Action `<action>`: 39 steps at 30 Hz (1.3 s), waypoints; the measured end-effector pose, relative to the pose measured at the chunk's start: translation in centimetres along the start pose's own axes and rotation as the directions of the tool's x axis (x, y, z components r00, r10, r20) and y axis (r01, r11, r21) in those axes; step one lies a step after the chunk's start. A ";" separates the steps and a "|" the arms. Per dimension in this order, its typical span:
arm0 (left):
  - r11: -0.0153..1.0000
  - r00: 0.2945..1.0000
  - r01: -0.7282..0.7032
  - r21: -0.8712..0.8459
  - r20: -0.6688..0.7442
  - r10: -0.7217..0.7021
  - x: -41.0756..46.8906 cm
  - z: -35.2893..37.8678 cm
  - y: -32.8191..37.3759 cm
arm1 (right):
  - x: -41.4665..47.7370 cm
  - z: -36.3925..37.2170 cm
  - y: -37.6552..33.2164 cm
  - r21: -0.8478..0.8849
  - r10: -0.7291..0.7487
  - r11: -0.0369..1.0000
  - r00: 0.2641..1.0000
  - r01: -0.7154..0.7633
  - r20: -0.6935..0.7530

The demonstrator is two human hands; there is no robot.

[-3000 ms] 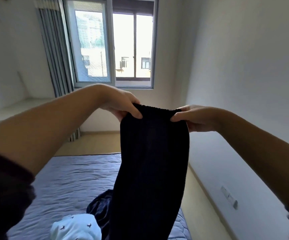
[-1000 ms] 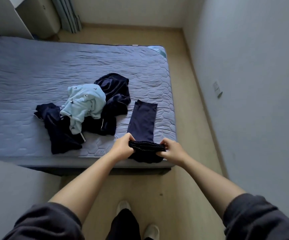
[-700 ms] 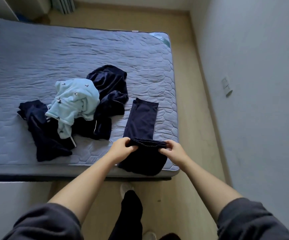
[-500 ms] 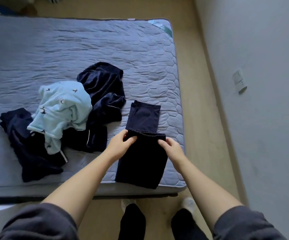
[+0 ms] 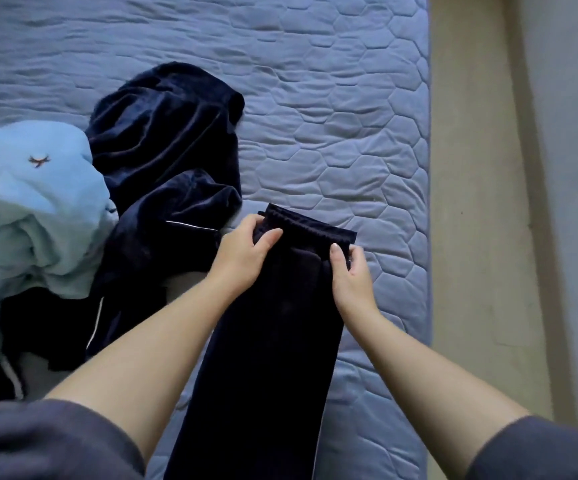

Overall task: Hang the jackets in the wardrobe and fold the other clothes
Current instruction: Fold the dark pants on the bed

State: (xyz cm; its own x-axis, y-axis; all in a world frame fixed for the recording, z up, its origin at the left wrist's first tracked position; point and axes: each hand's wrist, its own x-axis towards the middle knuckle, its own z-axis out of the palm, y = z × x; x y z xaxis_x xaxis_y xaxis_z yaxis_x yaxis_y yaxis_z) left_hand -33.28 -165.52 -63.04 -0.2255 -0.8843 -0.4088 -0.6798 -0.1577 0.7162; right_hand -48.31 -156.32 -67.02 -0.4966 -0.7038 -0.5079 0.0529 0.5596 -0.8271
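Observation:
Dark navy trousers (image 5: 270,341) lie folded in half lengthwise on the blue quilted mattress (image 5: 332,116), waistband at the far end. My left hand (image 5: 242,252) pinches the waistband's left corner, thumb on top. My right hand (image 5: 351,271) pinches the right corner. A crumpled dark navy velvet garment with white piping (image 5: 162,168) lies just left of the trousers. A light blue fleece garment (image 5: 27,216) with small embroidered marks sits further left, on top of more dark clothing.
The mattress's right edge (image 5: 426,202) runs beside a strip of beige floor (image 5: 471,202), with a grey wall (image 5: 571,168) beyond. Bare mattress stretches behind and to the right of the trousers.
The trousers came down from held up in the air to the mattress. My hands carried the waistband forward over the trouser legs. The view has closed in on the bed.

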 end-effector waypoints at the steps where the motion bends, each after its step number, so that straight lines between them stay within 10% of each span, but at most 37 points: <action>1: 1.000 1.000 0.009 0.000 -0.029 -0.009 1.8 0.8 -0.3 | 1.9 0.6 0.3 0.026 0.027 0.999 1.000 -0.026 -0.016; 7: 0.967 0.981 0.192 0.168 -0.011 -0.193 4.0 5.5 -5.7 | 5.7 0.5 5.5 0.029 0.325 0.945 0.946 -0.325 0.013; 16: 0.972 0.984 0.138 0.192 -0.140 -0.112 4.2 5.1 -6.6 | 5.0 0.4 6.2 0.096 0.093 0.991 0.995 -0.088 -0.044; 23: 0.930 0.939 0.336 0.150 -0.137 -0.317 0.3 5.3 -10.6 | 1.6 0.5 10.1 0.030 0.234 0.972 0.960 -0.233 -0.154; 32: 0.857 0.831 0.514 0.037 0.229 -0.508 -12.6 3.1 -19.2 | -12.0 1.1 17.5 -0.045 0.552 0.825 0.785 -0.563 0.282; 39: 0.825 0.745 0.563 0.053 0.399 -0.534 -18.2 5.3 -20.0 | -14.6 -2.6 17.5 -0.212 0.535 0.839 0.831 -0.501 0.155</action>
State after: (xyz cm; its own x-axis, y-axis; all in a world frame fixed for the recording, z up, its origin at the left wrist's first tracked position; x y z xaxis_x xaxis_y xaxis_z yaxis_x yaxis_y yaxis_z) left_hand -19.28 -143.92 -72.96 -0.0832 -0.3996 -0.9129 -0.7243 -0.6049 0.3308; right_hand -42.41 -135.07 -73.47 -0.2502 -0.3529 -0.9016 0.1092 0.9150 -0.3884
